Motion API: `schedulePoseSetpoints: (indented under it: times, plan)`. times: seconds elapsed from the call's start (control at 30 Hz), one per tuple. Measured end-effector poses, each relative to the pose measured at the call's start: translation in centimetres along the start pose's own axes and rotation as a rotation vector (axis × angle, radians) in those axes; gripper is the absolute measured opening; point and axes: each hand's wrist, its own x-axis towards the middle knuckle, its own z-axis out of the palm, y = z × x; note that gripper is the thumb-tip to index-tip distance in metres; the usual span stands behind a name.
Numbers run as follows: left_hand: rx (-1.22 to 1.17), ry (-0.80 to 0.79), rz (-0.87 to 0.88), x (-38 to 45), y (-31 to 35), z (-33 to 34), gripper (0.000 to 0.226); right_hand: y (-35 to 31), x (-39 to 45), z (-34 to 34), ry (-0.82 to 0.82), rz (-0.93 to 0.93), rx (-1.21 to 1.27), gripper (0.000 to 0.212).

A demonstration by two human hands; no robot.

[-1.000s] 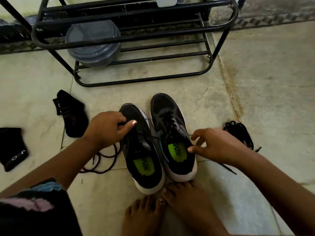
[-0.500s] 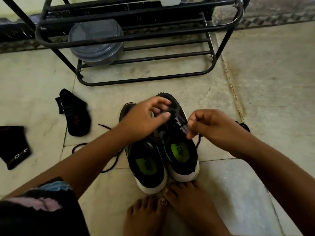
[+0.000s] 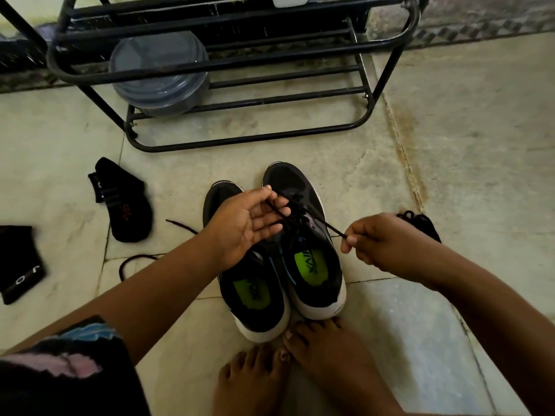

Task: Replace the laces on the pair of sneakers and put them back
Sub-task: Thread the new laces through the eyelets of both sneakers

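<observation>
Pinching black lace (image 3: 328,226) end, right hand (image 3: 387,244) holds it taut above sneakers (image 3: 312,265); left hand (image 3: 243,226), fingers straight, touches lace. Sneakers side by side just before shoe rack (image 3: 240,139).

Pale stone-tiled floor (image 3: 480,175), dim light, black metal shoe rack (image 3: 240,139) beyond the left hand (image 3: 243,223), rust-stained floor joint (image 3: 404,145) beyond the right hand (image 3: 381,244), patterned border strip (image 3: 480,28) farther back

Right hand (image 3: 387,244) pinches a lace (image 3: 328,227) (black, taut) over a sneaker (image 3: 289,180).
</observation>
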Motion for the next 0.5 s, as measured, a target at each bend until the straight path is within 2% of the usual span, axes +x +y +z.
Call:
schedulePoseSetpoints:
  times: [0.1,0.17,0.3,0.37,0.5]
  plan:
    - [-0.038,0.046,-0.001,0.1,-0.1,-0.3,0.020,1.8,0.6,1.6,-0.052,0.116,-0.016,0.029]
    - [-0.037,0.068,0.004,0.3,-0.3,-0.4,0.018,2.4,0.9,1.2,-0.024,0.168,-0.015,0.025]
    - [0.189,0.101,0.049,0.3,-0.7,-0.1,0.016,3.2,1.1,0.4,0.012,0.193,-0.142,0.020]
    - [0.261,0.121,0.096,0.5,-0.7,0.2,0.015,3.1,0.8,-0.3,-0.024,0.209,-0.049,0.014]
    - [0.118,0.155,0.163,0.7,-0.6,0.6,0.008,2.3,-0.2,-0.8,-0.244,0.160,0.275,0.014]
